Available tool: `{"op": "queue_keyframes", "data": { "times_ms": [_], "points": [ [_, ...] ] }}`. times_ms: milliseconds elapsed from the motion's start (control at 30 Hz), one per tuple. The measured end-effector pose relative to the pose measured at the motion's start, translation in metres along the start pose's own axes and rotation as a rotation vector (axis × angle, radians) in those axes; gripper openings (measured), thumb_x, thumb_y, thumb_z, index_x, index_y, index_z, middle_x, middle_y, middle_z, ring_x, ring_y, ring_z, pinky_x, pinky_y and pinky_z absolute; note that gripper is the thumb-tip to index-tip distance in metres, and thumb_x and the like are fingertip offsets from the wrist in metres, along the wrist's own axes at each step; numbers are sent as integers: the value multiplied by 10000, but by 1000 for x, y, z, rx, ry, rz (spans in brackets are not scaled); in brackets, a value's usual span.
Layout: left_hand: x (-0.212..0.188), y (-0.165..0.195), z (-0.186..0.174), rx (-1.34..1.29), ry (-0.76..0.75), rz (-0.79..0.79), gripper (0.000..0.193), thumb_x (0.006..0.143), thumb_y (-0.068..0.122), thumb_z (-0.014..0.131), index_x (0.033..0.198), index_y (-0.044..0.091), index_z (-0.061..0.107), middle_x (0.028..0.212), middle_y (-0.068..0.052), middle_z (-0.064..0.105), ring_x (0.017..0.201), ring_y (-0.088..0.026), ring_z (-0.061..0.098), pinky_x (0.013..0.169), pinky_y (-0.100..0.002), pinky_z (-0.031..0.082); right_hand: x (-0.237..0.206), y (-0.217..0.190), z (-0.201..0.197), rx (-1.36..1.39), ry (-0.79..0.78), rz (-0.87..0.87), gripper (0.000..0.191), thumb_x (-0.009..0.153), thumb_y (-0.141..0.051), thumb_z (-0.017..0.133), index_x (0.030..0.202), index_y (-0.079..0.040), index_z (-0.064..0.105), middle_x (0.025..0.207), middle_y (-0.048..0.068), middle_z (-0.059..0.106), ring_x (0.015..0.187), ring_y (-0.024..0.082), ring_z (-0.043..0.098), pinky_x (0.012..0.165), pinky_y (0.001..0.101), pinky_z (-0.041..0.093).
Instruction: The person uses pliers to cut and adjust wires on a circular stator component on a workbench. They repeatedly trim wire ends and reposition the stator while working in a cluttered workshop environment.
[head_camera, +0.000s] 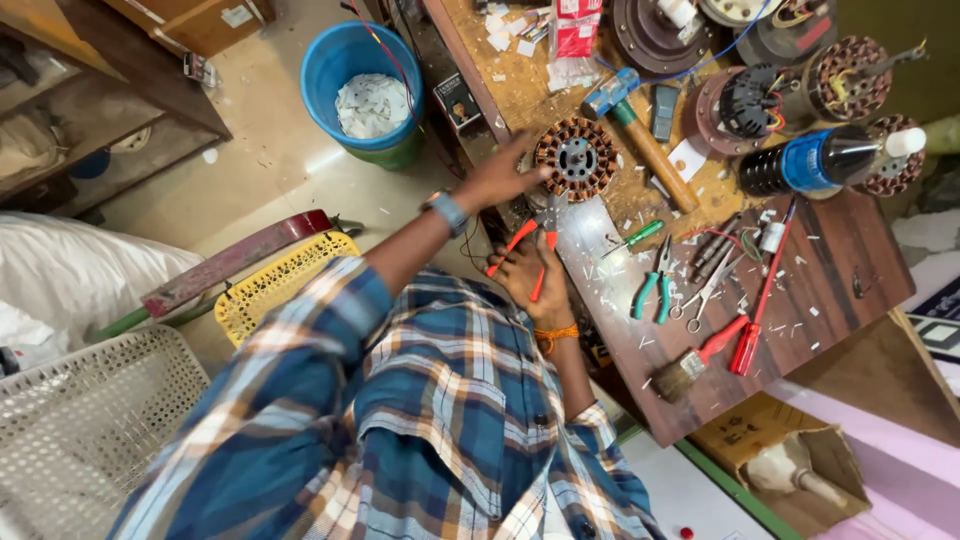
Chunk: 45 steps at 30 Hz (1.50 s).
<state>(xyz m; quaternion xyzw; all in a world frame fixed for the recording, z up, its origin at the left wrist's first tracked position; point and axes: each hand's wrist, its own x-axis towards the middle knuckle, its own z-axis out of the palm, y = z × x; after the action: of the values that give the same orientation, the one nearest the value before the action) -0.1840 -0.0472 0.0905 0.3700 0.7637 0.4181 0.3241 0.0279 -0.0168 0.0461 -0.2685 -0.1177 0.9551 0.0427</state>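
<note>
My left hand, with a watch on its wrist, reaches to the edge of a round copper-wound motor stator on the wooden workbench and touches its near side. My right hand, with an orange thread around the wrist, holds red-handled pliers. The jaws of the pliers point up toward the stator's lower edge. Both sleeves are blue plaid.
On the bench lie green-handled pliers, a green screwdriver, scissors, a red-handled brush, a red screwdriver, a wooden-handled hammer, more motor parts and a dark bottle. A blue bucket and a yellow basket stand on the floor.
</note>
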Motion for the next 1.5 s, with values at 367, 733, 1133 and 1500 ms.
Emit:
{"op": "queue_keyframes", "data": {
  "times_ms": [367, 733, 1133, 1500],
  "points": [
    [35, -25, 51, -383, -77, -2, 851, 1048, 288, 541, 1633, 262, -76, 1731, -133, -98, 1585, -322, -83, 1260, -529, 38, -2, 11, 28, -12, -167, -28, 291, 994, -385, 694, 1056, -127, 574, 899, 30, 509, 858, 192, 495, 822, 392, 449],
    [35, -27, 56, -278, -16, 93, 795, 1108, 303, 498, 1642, 246, -88, 1744, -148, -55, 1603, -346, -65, 1291, -533, 61, -3, 8, 30, -267, 154, -170, 345, 1047, -385, 647, 855, -142, 494, 656, -53, 361, 536, 91, 344, 482, 261, 283],
    [14, -45, 47, -698, -103, -201, 891, 951, 589, 475, 1626, 243, 7, 1721, -109, 1, 1571, -347, 71, 1202, -570, 339, -73, -42, -37, -1373, 552, -541, 451, 1129, -386, 569, 1054, 52, 648, 777, 68, 521, 677, 199, 505, 586, 373, 412],
    [-79, -5, 149, -946, -717, -307, 699, 1086, 678, 375, 1242, 14, 527, 972, -52, 558, 842, -173, 555, 742, -362, 497, -88, -19, 55, -1021, 790, -941, 351, 1104, -355, 500, 1037, -22, 588, 683, -35, 544, 593, 53, 526, 518, 235, 418]
  ]
}}
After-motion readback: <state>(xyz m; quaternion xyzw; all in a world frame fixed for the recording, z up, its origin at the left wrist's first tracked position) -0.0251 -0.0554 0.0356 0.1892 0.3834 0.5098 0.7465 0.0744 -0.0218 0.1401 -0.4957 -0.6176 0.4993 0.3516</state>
